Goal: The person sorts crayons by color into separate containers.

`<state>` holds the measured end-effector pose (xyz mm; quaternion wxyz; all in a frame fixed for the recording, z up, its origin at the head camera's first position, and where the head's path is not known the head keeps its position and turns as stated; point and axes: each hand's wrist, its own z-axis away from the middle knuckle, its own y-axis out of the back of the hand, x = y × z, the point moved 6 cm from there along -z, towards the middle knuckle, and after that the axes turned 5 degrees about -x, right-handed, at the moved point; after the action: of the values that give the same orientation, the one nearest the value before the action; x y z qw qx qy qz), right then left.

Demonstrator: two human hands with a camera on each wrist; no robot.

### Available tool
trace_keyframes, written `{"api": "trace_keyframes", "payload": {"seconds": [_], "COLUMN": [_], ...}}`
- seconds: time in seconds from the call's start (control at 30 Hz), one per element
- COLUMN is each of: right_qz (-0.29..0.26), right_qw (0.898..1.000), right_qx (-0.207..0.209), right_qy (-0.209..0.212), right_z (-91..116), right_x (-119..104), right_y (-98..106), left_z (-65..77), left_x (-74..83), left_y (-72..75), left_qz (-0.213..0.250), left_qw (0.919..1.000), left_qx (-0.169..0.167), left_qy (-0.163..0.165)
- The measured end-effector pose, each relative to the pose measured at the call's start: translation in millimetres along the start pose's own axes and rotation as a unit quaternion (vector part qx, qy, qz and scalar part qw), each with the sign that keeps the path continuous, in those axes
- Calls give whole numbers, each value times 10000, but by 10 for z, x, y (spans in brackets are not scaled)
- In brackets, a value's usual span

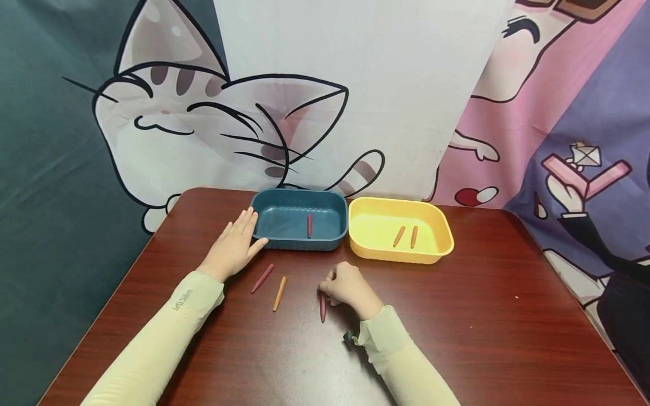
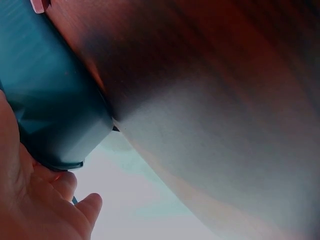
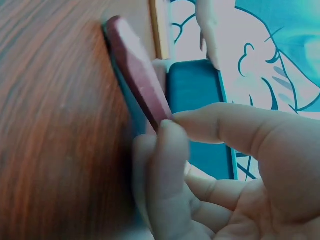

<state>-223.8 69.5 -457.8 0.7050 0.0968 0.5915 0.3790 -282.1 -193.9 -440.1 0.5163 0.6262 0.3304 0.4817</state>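
Note:
My right hand (image 1: 349, 288) pinches one end of a dark red crayon (image 1: 323, 309) between thumb and finger, close over the table. In the right wrist view that crayon (image 3: 137, 70) slants away from the fingertips. My left hand (image 1: 229, 243) rests against the left end of the blue bin (image 1: 299, 244), fingers straight along its rim. Inside this bin lies one red crayon (image 1: 310, 225). To the left of my right hand, another red crayon (image 1: 262, 278) and an orange crayon (image 1: 280, 293) lie on the table.
A yellow bin (image 1: 401, 256) stands right beside the blue one, with two orange-brown crayons (image 1: 399, 236) in it. Both bins are near the back edge of the brown table (image 1: 487, 316). Behind hangs a cartoon-printed cloth (image 1: 421, 101). A dark shape (image 1: 627, 316) stands at the far right.

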Motion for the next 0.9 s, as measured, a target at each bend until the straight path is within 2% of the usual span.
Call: {"api": "trace_keyframes", "payload": {"seconds": [0.13,0.27,0.4,0.57,0.7,0.9], "right_qz": [-599,-1318,-2007,-2766,-3291,-3743], "right_qw": [9980,9907,9777,9562,9390,9215], "right_qx": [-119,-232,-438,-733,-814,-924], "right_qy": [133,248,427,609,571,462], "right_z": [-16,-50,-78,-109,-131,-146], "right_x": [0,0,3,32,60,60], "right_y": [0,-14,-47,-82,-77,-73], "left_z": [13,22,20,15,14,12], "left_x": [7,23,31,36,32,23], "left_y": [9,20,23,25,22,18], "left_qz": [12,26,32,27,30,28], "left_qw": [10000,10000,10000,10000,10000,9999], "left_qx": [13,21,8,1,-5,92], "left_qy": [-3,-16,-13,-8,9,-42]}}
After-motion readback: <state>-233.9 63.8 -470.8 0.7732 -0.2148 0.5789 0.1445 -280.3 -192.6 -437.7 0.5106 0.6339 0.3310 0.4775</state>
